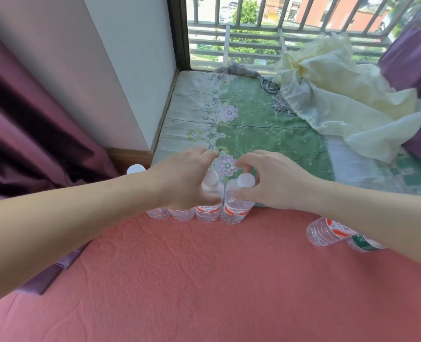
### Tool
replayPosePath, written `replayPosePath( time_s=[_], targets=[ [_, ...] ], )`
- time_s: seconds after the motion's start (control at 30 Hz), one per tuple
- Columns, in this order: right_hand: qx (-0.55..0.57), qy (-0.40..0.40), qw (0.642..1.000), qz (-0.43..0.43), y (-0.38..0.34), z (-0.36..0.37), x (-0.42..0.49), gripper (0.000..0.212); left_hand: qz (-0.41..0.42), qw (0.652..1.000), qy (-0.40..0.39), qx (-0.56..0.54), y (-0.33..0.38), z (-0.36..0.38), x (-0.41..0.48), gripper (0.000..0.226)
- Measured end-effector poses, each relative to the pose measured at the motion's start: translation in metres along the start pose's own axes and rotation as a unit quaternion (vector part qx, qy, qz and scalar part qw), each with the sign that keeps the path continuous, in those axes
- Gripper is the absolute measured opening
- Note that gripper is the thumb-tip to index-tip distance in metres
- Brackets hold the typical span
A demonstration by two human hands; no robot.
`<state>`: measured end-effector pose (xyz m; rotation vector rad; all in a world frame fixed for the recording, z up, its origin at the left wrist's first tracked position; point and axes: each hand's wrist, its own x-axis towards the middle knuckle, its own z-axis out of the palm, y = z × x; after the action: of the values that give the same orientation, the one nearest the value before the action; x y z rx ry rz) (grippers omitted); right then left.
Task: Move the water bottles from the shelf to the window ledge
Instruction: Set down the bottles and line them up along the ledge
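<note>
Several clear water bottles with white caps and red labels stand in a row [182, 213] where the pink surface meets the window ledge [266, 134]. My left hand [182, 178] wraps around the neck of one bottle [208, 211] in the row. My right hand [276, 181] grips the neighbouring bottle [236, 211] just under its white cap. Both bottles stand upright, touching each other. Another white cap [136, 169] shows behind my left forearm. Two more bottles lie on their sides under my right forearm, one red-labelled [328, 230], one green-labelled [362, 243].
A green floral cloth covers the ledge. A crumpled pale yellow curtain [340, 99] and a grey tassel cord [266, 82] lie on its far right. Purple curtains [31, 134] hang at left and right. A white wall [130, 70] bounds the ledge's left side, and a barred window its back.
</note>
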<state>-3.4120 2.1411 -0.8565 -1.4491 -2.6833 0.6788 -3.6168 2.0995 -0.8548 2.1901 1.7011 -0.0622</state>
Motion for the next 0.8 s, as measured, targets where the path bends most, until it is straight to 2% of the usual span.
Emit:
replayPosePath(
  time_s=[0.27, 0.43, 0.6, 0.8],
  targets=[
    [-0.013, 0.021, 0.998, 0.054, 0.000, -0.021, 0.004, 0.064, 0.016, 0.999, 0.027, -0.035, 0.000, -0.028, 0.012, 0.067],
    [-0.031, 0.051, 0.995, 0.078, 0.001, -0.036, 0.012, 0.061, 0.007, 0.998, 0.049, -0.024, -0.010, -0.037, 0.027, 0.064],
    [-0.086, 0.033, 0.991, 0.098, 0.006, -0.045, 0.024, 0.065, -0.005, 0.999, 0.047, -0.019, -0.020, -0.042, 0.036, 0.064],
    [-0.094, 0.063, 0.988, 0.105, 0.013, -0.063, 0.005, 0.064, 0.013, 0.999, 0.039, -0.013, 0.016, -0.042, 0.049, 0.066]
  ],
)
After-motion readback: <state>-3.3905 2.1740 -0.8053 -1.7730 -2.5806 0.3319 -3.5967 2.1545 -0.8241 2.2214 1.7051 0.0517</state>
